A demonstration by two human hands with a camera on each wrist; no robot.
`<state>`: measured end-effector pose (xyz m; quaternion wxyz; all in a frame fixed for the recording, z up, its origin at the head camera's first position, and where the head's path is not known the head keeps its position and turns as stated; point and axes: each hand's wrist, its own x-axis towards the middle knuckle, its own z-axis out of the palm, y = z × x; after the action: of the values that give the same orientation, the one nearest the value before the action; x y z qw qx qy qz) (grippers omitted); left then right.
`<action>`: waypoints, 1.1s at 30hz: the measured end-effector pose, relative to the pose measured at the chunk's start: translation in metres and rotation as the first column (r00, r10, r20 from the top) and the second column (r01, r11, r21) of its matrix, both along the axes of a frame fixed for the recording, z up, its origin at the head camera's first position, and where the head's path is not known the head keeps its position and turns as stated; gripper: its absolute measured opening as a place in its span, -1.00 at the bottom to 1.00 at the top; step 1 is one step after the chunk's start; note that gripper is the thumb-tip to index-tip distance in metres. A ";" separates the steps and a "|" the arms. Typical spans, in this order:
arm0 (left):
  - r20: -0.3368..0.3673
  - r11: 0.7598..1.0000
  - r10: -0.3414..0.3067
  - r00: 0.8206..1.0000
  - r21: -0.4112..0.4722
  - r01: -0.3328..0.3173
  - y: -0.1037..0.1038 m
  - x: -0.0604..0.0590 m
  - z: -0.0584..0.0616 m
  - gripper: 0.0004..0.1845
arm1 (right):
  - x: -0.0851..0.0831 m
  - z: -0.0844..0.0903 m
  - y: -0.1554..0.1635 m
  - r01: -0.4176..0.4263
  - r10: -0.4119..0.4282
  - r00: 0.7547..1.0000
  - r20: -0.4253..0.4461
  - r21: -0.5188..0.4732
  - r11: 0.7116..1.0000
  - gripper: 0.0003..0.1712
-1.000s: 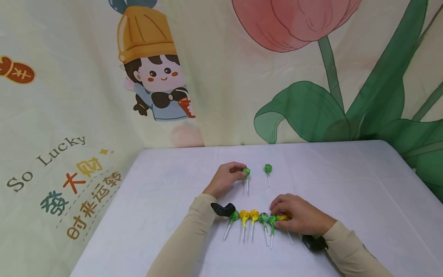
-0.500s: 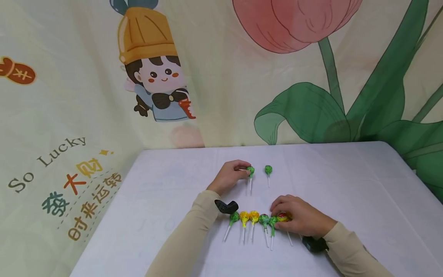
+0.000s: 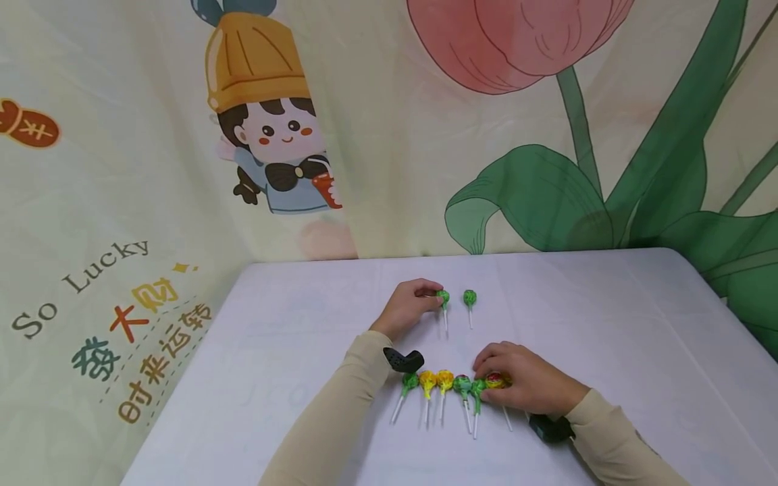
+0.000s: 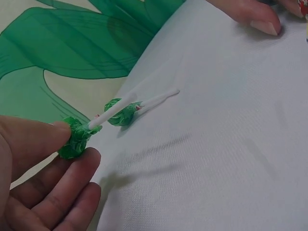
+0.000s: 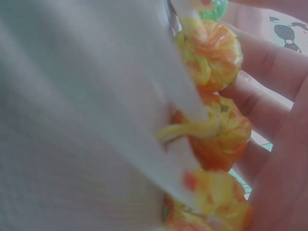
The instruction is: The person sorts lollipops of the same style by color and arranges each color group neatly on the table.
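Observation:
My left hand [image 3: 406, 308] pinches a green-wrapped lollipop [image 4: 77, 139] by its head between thumb and fingers, its white stick pointing away from the palm. Just right of it, a second green lollipop [image 3: 470, 298] lies on the table. Nearer me, a row of lollipops runs sideways: a green one [image 3: 410, 381], two yellow ones [image 3: 446, 379], then more green. My right hand [image 3: 525, 378] rests around the row's right end, thumb on the near side, over a red-and-yellow lollipop [image 3: 495, 380]. In the right wrist view, its relaxed fingers [image 5: 274, 62] lie beside several yellow-orange heads [image 5: 219, 130].
A white cloth covers the table [image 3: 292, 351], whose far edge meets a printed curtain [image 3: 389, 135] with a cartoon child and a big tulip. Black wrist devices [image 3: 404, 360] sit on both wrists, the left one just above the row's left end.
The left hand has moved slightly right and away with its green lollipop, closer to the other green one. The right hand and the row have stayed put.

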<state>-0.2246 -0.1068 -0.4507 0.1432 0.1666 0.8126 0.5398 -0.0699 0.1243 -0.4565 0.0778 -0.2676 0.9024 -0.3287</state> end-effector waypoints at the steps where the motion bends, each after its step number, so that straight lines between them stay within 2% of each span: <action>1: -0.006 1.000 -0.004 1.000 -0.011 0.004 0.000 0.000 0.000 -0.75 | 0.000 0.000 0.000 0.001 -0.001 1.000 0.002 0.000 1.000 -0.89; 10: -0.038 0.998 -0.002 0.999 -0.061 -0.001 -0.001 -0.001 -0.001 -0.76 | 0.002 -0.001 -0.001 0.015 -0.015 1.000 0.016 0.011 1.000 -0.90; 21: -0.038 0.990 -0.005 0.999 -0.144 -0.001 0.012 -0.003 0.006 -0.76 | 0.001 0.001 -0.002 0.021 -0.021 1.000 -0.012 0.016 1.000 -0.91; 33: -0.040 0.988 0.008 0.999 -0.154 -0.014 0.021 -0.007 0.005 -0.79 | 0.002 0.002 -0.003 0.035 -0.035 0.999 0.002 0.024 0.999 -0.90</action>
<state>-0.2316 -0.0857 -0.4452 0.1366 0.1610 0.8554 0.4729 -0.0684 0.1216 -0.4542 0.0764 -0.2505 0.9107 -0.3194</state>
